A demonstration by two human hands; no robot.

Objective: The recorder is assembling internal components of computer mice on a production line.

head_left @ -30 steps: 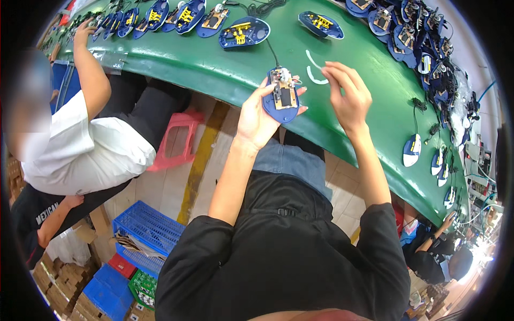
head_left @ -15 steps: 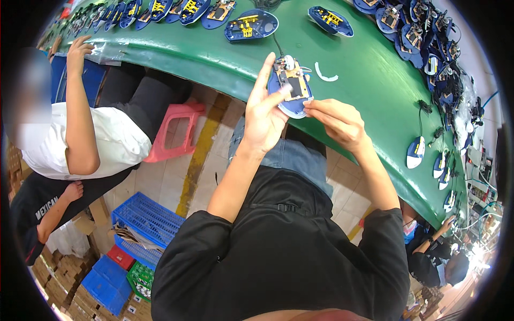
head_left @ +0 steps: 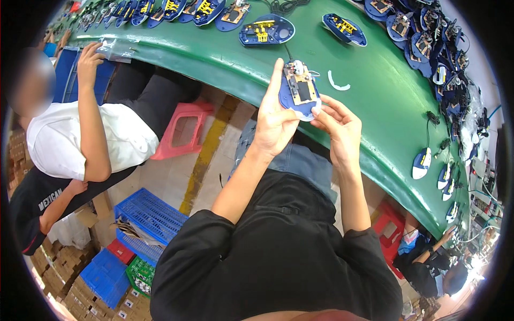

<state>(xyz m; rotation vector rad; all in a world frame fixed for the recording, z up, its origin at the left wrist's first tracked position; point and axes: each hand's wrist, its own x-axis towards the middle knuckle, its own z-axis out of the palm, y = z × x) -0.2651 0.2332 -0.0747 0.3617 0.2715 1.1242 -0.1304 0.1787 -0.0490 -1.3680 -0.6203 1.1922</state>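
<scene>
A blue computer mouse base [head_left: 293,101] with a tan circuit board [head_left: 301,80] is held up over the near table edge. My left hand [head_left: 274,128] is closed on its left side, fingers behind it and thumb at its lower end. At the lower right rim, my right hand [head_left: 342,125] pinches the base where a pale edging strip [head_left: 309,115] shows; its fingertips partly cover the strip. A thin black cable leads up from the base. Just beyond it, a loose white curved strip [head_left: 337,83] lies on the green table [head_left: 369,117].
Blue mouse shells with yellow parts [head_left: 266,32] lie along the far side. More boards and cables are heaped at the right, near several white-and-blue mice [head_left: 422,163]. A co-worker [head_left: 88,134] sits at left by a pink stool [head_left: 184,131]; blue crates [head_left: 150,216] stand on the floor.
My left thumb has slid from the circuit board to the lower end of the base. My right hand has turned more upright at the rim. The whole view has shifted slightly.
</scene>
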